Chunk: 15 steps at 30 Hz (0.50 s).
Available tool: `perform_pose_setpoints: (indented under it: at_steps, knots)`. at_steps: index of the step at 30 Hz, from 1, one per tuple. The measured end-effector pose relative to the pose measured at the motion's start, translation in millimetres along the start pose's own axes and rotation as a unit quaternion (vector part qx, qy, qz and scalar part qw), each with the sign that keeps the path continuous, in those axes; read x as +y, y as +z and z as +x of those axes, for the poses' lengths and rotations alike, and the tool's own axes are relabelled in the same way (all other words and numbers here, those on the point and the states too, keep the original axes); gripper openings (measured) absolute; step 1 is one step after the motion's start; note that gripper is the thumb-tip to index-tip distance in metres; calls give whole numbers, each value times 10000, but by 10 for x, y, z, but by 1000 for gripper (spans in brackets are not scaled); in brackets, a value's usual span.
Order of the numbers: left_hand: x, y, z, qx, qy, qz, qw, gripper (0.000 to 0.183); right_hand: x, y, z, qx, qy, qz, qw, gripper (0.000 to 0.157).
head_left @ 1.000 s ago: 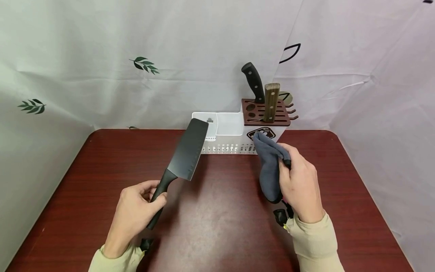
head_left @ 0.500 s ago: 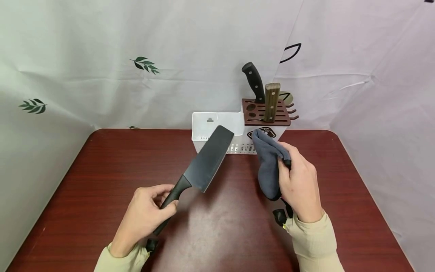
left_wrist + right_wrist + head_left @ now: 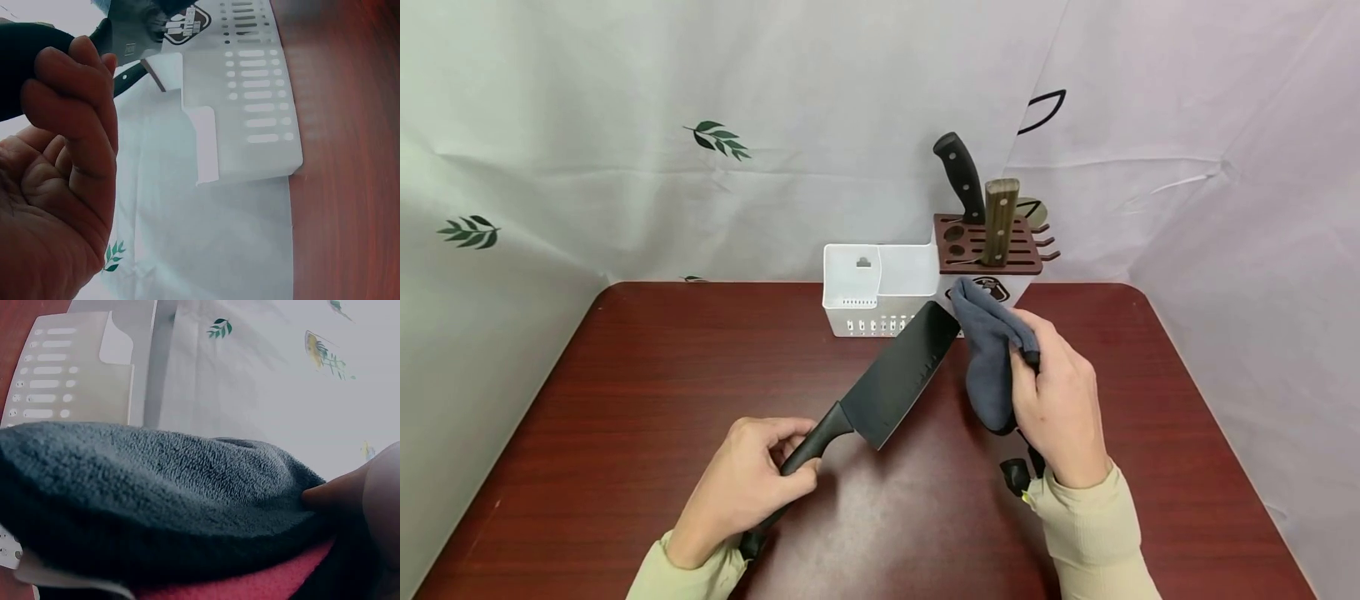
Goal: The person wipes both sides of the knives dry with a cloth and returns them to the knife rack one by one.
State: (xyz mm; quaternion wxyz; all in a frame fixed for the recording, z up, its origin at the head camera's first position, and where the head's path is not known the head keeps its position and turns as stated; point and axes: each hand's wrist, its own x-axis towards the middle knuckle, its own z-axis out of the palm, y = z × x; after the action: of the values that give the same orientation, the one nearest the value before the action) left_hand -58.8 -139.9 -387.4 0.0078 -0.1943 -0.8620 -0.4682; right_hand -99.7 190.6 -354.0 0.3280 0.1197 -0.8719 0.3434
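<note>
My left hand (image 3: 752, 483) grips the black handle of a broad-bladed kitchen knife (image 3: 898, 379) held over the table, its blade slanting up to the right. The blade tip overlaps the edge of a folded grey-blue cloth (image 3: 988, 367) in the head view. My right hand (image 3: 1060, 400) pinches that cloth between thumb and fingers. Its fuzzy surface (image 3: 156, 469) fills much of the right wrist view, with a pink part below. In the left wrist view, curled fingers (image 3: 81, 106) wrap the dark handle, and part of the blade (image 3: 134, 31) shows behind them.
A white perforated knife holder (image 3: 857, 321) stands at the table's back edge. Its brown slotted top (image 3: 962, 258) holds a black-handled knife (image 3: 961, 179) and a wooden-handled knife (image 3: 1000, 221). The dark red table (image 3: 625, 400) meets white cloth walls (image 3: 820, 100) behind.
My left hand has carried the knife to the right, tilting it further that way, so its tip now reaches the cloth's edge. My right hand and the cloth have barely shifted.
</note>
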Motion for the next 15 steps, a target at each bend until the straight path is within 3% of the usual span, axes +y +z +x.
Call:
perform_pose_setpoints:
  at_steps: [7,15]
  knots:
    - [17,41,7,-63,-25,-144,9999,35,16,50,3,-220,-173,78,9996,37]
    - [37,55,18,-49,79,-279,9996,33,109,160,24,-1123,-478,838,9890,39]
